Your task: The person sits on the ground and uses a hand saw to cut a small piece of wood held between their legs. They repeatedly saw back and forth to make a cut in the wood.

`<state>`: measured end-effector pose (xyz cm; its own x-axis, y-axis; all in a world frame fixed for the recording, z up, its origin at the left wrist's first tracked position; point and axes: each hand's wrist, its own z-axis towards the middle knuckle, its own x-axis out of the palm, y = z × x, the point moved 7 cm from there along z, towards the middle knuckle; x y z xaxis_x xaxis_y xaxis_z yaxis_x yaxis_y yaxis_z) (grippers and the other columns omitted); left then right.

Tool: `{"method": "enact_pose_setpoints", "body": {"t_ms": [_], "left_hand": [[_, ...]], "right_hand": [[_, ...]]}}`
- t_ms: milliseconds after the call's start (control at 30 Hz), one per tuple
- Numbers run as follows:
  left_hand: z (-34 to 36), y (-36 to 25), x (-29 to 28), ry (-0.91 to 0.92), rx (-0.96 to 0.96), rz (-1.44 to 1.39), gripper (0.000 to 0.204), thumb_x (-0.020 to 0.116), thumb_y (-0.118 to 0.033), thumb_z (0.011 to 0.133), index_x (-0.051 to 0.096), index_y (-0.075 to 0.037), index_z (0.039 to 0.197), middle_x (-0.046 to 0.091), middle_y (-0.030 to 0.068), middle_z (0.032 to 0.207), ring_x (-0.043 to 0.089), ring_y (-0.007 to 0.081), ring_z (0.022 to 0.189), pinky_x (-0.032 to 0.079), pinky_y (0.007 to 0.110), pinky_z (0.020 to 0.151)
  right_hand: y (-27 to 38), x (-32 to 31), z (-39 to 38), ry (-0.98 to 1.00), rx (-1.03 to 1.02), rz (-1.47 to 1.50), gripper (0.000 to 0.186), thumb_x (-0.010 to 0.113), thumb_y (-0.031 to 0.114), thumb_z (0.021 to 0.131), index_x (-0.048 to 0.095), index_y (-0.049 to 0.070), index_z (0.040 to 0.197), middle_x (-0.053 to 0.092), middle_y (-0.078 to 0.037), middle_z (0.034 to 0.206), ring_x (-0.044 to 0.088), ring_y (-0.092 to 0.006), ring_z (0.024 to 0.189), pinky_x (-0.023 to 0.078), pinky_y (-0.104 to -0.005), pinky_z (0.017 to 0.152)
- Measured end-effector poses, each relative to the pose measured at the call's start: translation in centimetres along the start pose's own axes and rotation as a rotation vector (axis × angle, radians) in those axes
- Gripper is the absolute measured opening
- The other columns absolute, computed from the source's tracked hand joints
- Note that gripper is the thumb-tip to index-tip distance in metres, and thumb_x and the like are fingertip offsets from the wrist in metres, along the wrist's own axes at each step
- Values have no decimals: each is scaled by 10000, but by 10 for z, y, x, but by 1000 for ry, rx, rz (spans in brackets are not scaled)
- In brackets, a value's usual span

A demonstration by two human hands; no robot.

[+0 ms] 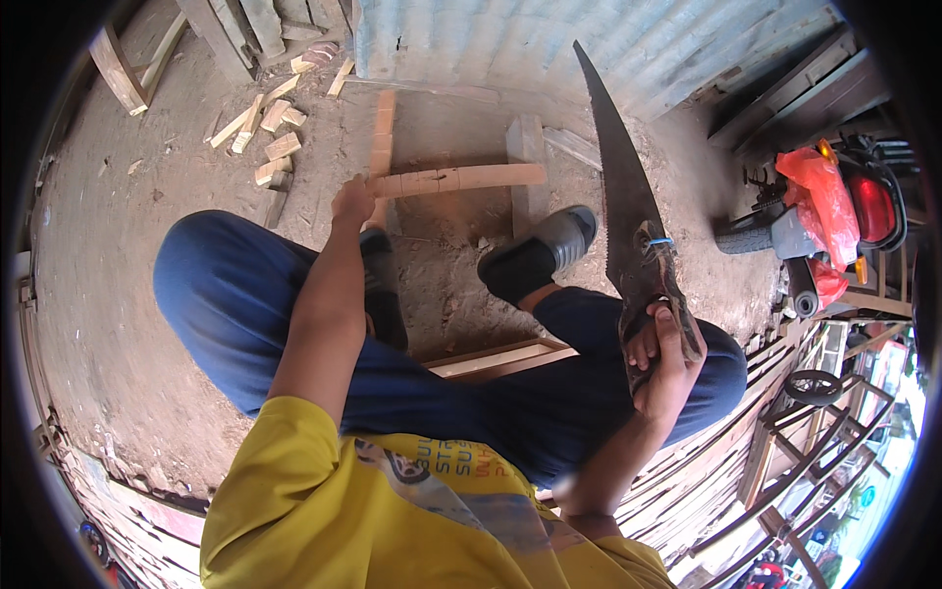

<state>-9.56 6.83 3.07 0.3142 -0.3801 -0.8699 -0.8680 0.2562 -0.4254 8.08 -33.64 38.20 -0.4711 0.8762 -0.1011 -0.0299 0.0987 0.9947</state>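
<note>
My left hand [353, 196] grips the near end of a thin wooden strip [461, 179], marked with short lines, that lies crosswise over a second strip [383, 128] pointing away from me. The strip's right end is over a grey timber block [530, 137]. My right hand [662, 358] is wrapped round the handle of a dark handsaw [633, 187], held upright above my right knee, blade tip pointing away, with a blue tie near the handle. Both my feet rest on the dirt floor below the strip, and a wooden frame [496, 358] shows beneath my legs.
Wood offcuts [280, 147] lie scattered at the upper left, near leaning boards [226, 39]. A corrugated metal wall [461, 39] runs behind. At the right stand a motorbike [878, 206] with red plastic bags [819, 196], and wooden racks [819, 432] near stacked slats.
</note>
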Motion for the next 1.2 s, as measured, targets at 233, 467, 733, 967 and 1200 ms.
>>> {"method": "enact_pose_setpoints", "body": {"t_ms": [233, 467, 733, 967, 1200], "left_hand": [[11, 5, -8, -17, 19, -72, 287, 585, -291, 872, 599, -90, 1076, 647, 179, 1087, 598, 366, 1064, 479, 460, 884], [9, -11, -12, -37, -114, 24, 371, 590, -334, 867, 584, -83, 1141, 636, 189, 1127, 595, 356, 1094, 476, 462, 907], [97, -7, -39, 50, 8, 172, 437, 597, -217, 775, 591, -33, 1172, 588, 212, 1240, 593, 366, 1112, 463, 453, 949], [120, -186, -208, 368, 149, 339, 419, 537, -377, 885, 586, -120, 1212, 587, 85, 1208, 660, 226, 881, 556, 377, 728], [109, -270, -285, 118, 576, 297, 443, 524, -421, 900, 676, -34, 1052, 670, 146, 871, 645, 220, 771, 492, 370, 771]], "right_hand": [[45, -19, 8, 27, -85, 84, 261, 593, 179, 917, 577, -81, 902, 391, 4, 523, 334, -72, 403, 289, -227, 385], [99, -26, 55, -35, -161, -45, 285, 519, 245, 974, 505, -33, 1035, 310, 55, 559, 284, -47, 430, 265, -211, 442], [57, -7, 105, -12, -74, 135, 215, 617, 181, 904, 600, -34, 903, 356, 31, 563, 324, -59, 461, 262, -224, 440], [68, -6, 123, -19, -86, 381, 188, 564, 187, 926, 573, 3, 893, 333, 32, 549, 300, -74, 440, 254, -231, 446], [59, 3, 141, -26, -40, 487, 178, 575, 200, 899, 576, 22, 897, 313, 40, 541, 289, -72, 446, 258, -231, 456]]}}
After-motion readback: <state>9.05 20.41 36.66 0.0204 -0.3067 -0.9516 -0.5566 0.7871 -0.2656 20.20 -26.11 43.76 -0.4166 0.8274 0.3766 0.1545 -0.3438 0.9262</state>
